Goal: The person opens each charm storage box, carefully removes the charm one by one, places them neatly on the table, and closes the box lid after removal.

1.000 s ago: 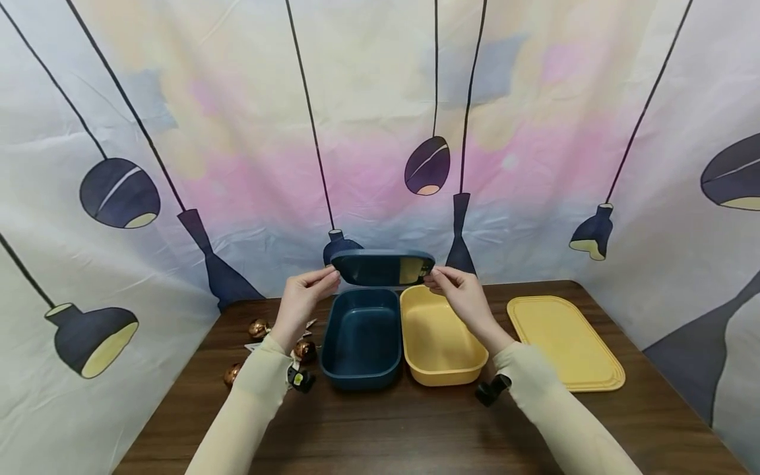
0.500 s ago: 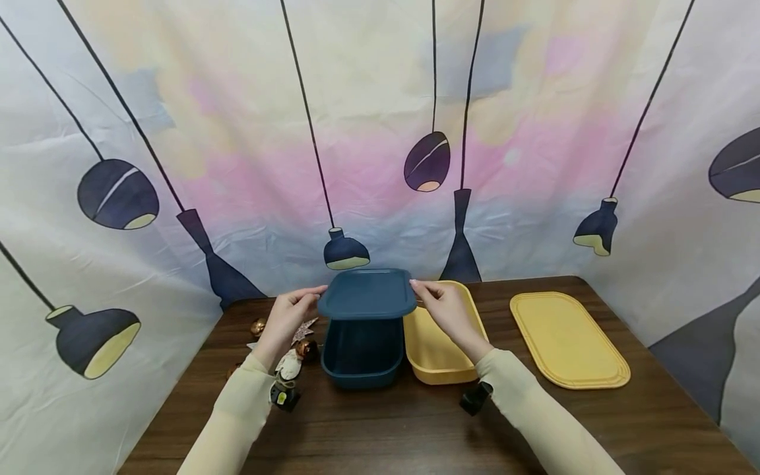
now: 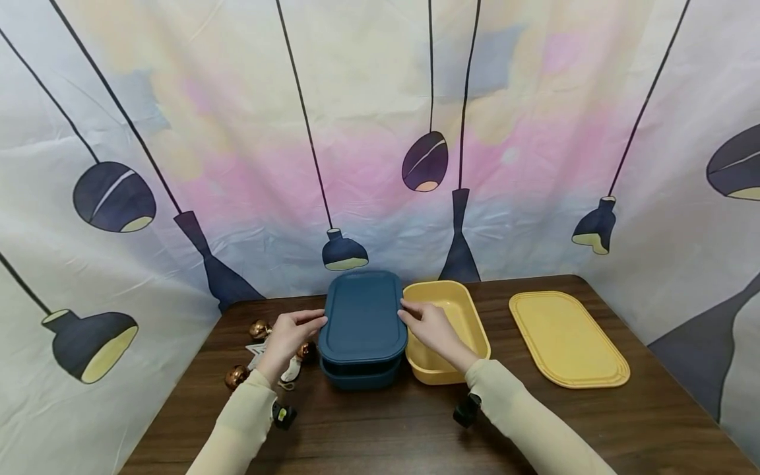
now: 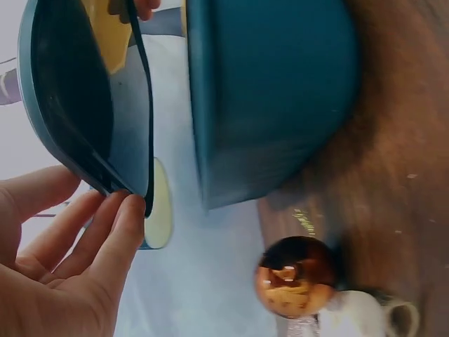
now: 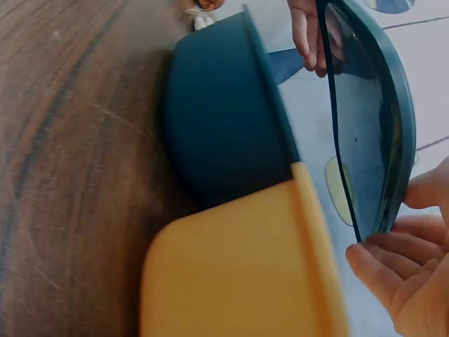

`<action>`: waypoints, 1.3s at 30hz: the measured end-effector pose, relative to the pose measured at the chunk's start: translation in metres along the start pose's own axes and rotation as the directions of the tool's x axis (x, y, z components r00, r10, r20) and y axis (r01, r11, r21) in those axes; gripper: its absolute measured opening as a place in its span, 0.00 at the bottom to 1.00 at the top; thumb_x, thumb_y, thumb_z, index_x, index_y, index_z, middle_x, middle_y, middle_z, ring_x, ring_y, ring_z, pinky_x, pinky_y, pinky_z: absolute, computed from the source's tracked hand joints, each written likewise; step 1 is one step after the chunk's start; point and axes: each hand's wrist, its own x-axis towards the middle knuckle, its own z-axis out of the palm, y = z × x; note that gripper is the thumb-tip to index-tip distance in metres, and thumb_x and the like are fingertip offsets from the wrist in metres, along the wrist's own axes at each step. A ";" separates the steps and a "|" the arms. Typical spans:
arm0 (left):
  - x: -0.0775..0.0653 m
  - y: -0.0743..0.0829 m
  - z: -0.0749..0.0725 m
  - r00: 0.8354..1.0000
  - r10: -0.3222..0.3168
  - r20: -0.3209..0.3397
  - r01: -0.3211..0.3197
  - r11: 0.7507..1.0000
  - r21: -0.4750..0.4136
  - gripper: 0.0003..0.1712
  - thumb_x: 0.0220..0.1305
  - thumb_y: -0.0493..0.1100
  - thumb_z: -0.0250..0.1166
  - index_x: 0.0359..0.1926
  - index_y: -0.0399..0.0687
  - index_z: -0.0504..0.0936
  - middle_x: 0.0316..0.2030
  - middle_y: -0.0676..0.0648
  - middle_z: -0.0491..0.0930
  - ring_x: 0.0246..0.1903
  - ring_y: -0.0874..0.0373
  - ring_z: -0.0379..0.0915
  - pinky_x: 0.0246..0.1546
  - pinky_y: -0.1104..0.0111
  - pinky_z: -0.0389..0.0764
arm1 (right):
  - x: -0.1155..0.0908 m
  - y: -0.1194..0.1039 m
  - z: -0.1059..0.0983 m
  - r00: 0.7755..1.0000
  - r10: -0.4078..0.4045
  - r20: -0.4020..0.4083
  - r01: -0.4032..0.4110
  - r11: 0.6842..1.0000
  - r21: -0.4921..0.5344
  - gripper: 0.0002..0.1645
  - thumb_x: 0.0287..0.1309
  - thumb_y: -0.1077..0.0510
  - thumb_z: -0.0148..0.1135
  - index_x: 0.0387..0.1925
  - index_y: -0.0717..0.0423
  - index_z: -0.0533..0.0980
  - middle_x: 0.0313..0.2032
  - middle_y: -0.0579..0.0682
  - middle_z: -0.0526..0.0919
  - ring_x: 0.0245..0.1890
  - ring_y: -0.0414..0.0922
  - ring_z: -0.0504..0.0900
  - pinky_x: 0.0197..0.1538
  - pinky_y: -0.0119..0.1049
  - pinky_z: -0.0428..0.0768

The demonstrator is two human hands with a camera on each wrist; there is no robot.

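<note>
A dark blue lid (image 3: 365, 318) is held just above the dark blue box (image 3: 359, 381), and a gap shows between them at the front. My left hand (image 3: 288, 338) pinches the lid's left edge, thumb on one face and fingertips on the other, as the left wrist view shows. On the opposite edge my right hand (image 3: 433, 328) grips it the same way. Both wrist views show the lid (image 5: 375, 133) apart from the box's rim. Most of the box's inside is hidden under the lid. Beside it, under my right hand, stands an uncovered yellow box (image 3: 438, 377).
A yellow lid (image 3: 569, 340) lies flat at the table's right. Left of the blue box, partly behind my left hand, are shiny copper baubles (image 3: 237, 377), a white star ornament (image 3: 256, 353) and a small white figure (image 3: 291, 371). A printed cloth (image 3: 380, 165) hangs behind the table.
Both hands have brought the blue lid down and nearer, turning it from almost edge-on to almost flat over the blue box. The yellow box and yellow lid stay in place.
</note>
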 end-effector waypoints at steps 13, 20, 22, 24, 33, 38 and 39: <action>0.001 -0.020 0.011 0.999 0.043 -0.023 -0.036 0.971 0.238 0.20 0.69 0.43 0.66 0.58 0.36 0.83 0.63 0.33 0.74 0.72 0.33 0.52 0.69 0.40 0.58 | -0.003 0.002 0.010 0.999 0.009 0.051 0.001 0.983 -0.183 0.30 0.74 0.48 0.57 0.69 0.60 0.70 0.64 0.57 0.76 0.59 0.54 0.80 0.55 0.49 0.81; 0.004 -0.026 0.011 1.000 0.013 -0.024 -0.008 0.982 0.190 0.20 0.69 0.40 0.66 0.58 0.34 0.82 0.67 0.33 0.70 0.76 0.35 0.41 0.72 0.41 0.47 | -0.003 0.004 0.013 0.993 0.041 0.112 -0.017 0.979 -0.202 0.33 0.74 0.47 0.56 0.72 0.59 0.67 0.13 0.50 0.74 0.10 0.43 0.65 0.19 0.33 0.67; 0.004 -0.028 0.012 1.000 0.010 -0.025 -0.005 0.982 0.186 0.20 0.68 0.39 0.66 0.59 0.34 0.82 0.68 0.34 0.69 0.76 0.36 0.39 0.73 0.42 0.46 | -0.003 0.003 0.015 0.993 0.047 0.110 -0.024 0.980 -0.197 0.34 0.73 0.47 0.57 0.72 0.59 0.67 0.09 0.47 0.68 0.07 0.40 0.55 0.15 0.31 0.61; 0.003 -0.029 0.012 1.000 0.008 -0.028 -0.003 0.983 0.185 0.21 0.68 0.39 0.66 0.59 0.34 0.82 0.68 0.34 0.69 0.76 0.37 0.39 0.73 0.42 0.47 | -0.004 0.003 0.016 0.993 0.048 0.104 -0.026 0.979 -0.202 0.34 0.73 0.47 0.57 0.72 0.59 0.66 0.08 0.44 0.65 0.06 0.38 0.54 0.14 0.30 0.60; 0.000 -0.032 0.014 0.997 0.042 -0.063 -0.028 0.978 0.207 0.20 0.67 0.38 0.67 0.58 0.33 0.83 0.68 0.34 0.68 0.76 0.37 0.43 0.68 0.43 0.61 | -0.009 -0.002 0.026 0.996 -0.023 0.081 0.048 0.944 -0.327 0.35 0.73 0.50 0.57 0.71 0.67 0.65 0.07 0.42 0.65 0.06 0.37 0.56 0.13 0.30 0.59; 0.000 -0.037 0.017 0.997 0.040 -0.068 -0.026 0.980 0.196 0.19 0.68 0.37 0.66 0.57 0.32 0.83 0.69 0.34 0.68 0.69 0.38 0.61 0.53 0.50 0.80 | -0.011 -0.003 0.030 0.996 -0.047 0.080 0.075 0.914 -0.398 0.34 0.74 0.51 0.55 0.70 0.69 0.65 0.09 0.43 0.67 0.07 0.38 0.58 0.14 0.30 0.59; 0.000 -0.038 0.017 0.997 0.029 -0.069 -0.016 0.983 0.183 0.19 0.68 0.37 0.66 0.57 0.32 0.83 0.69 0.34 0.67 0.66 0.39 0.67 0.49 0.52 0.83 | -0.011 -0.004 0.030 0.996 -0.045 0.082 0.074 0.912 -0.404 0.34 0.74 0.51 0.55 0.71 0.69 0.65 0.09 0.43 0.67 0.07 0.38 0.59 0.15 0.30 0.59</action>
